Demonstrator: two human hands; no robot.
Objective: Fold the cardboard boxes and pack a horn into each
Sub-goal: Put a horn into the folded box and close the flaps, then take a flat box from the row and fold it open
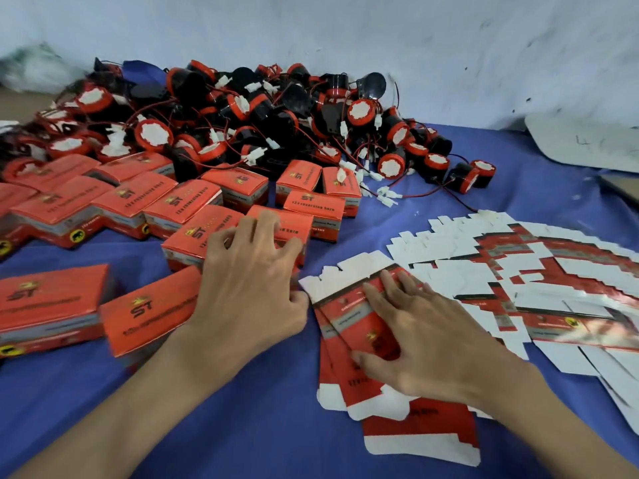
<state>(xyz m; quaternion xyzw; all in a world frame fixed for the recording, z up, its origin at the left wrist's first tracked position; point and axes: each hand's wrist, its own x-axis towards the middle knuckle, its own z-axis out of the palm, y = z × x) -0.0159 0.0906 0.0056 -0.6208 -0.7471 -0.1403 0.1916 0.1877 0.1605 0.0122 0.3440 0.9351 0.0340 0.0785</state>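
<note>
Several flat red-and-white cardboard box blanks (349, 326) lie stacked on the blue cloth in front of me. My right hand (425, 333) rests on top of them, fingers spread and pressing down. My left hand (252, 271) hovers with fingers spread over the folded red boxes (204, 236), its thumb at the left edge of the blanks; it holds nothing. A big heap of black-and-red horns (242, 122) with red wires and white plugs fills the back of the table. More folded boxes (135, 198) stand in rows at the left.
A wide fan of flat blanks (539, 271) spreads over the right side. The blue cloth (262, 392) covers the table. A pale wall (345, 36) stands right behind the horns. White sheets (584, 143) lie at the far right.
</note>
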